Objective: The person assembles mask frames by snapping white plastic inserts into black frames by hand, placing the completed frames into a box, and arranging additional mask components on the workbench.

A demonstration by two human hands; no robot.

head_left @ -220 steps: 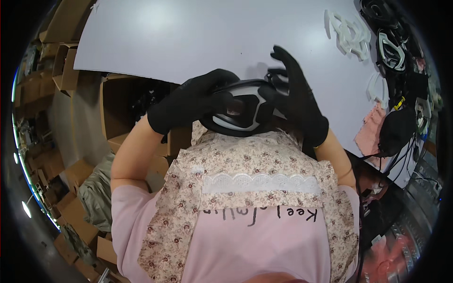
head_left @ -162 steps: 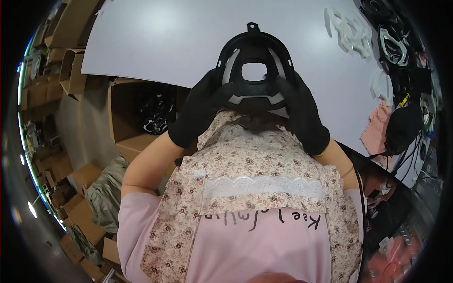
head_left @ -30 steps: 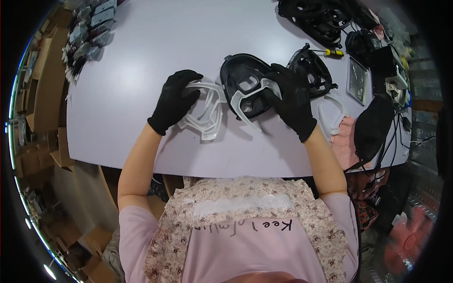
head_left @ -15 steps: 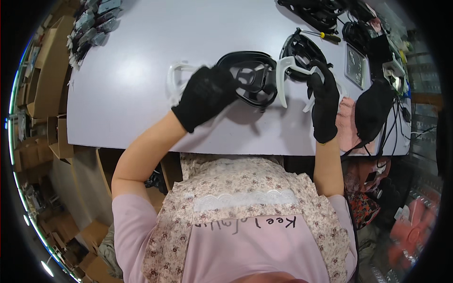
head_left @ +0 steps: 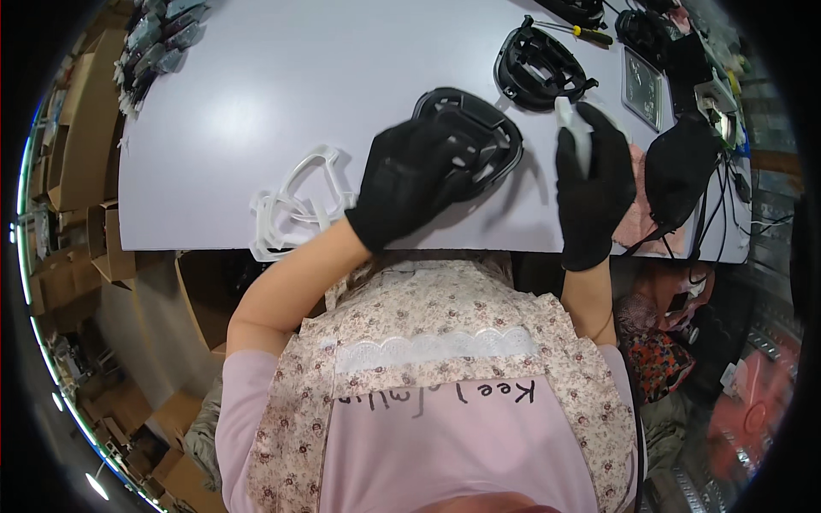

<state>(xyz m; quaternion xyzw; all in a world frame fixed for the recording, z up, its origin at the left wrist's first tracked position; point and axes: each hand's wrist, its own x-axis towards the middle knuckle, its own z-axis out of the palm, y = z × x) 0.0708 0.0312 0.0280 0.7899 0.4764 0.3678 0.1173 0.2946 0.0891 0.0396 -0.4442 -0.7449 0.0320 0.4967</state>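
My left hand (head_left: 409, 179), in a black glove, grips a black oval plastic housing (head_left: 500, 141) by its left side, tilted over the table. My right hand (head_left: 599, 184), also black-gloved, is closed on a white plastic frame piece (head_left: 575, 135); it is seen partly edge-on, and the fingers hide much of it. Beside my left forearm, several white plastic frames (head_left: 321, 167) lie at the table's front edge. A second black housing (head_left: 543, 73) rests on the table beyond my right hand.
A screwdriver (head_left: 590, 35) with a yellow and black handle lies at the far right, near a grey rectangular tray (head_left: 641, 85). Pink cloth (head_left: 634, 209), a black pouch-like item (head_left: 680, 175) and cables fill the right edge. Bagged parts (head_left: 158, 47) are heaped far left.
The white frames at left have come nearer the front edge. The black housing in my left hand has turned and shifted right. My right hand has rotated the white piece and drawn it away from the housing.
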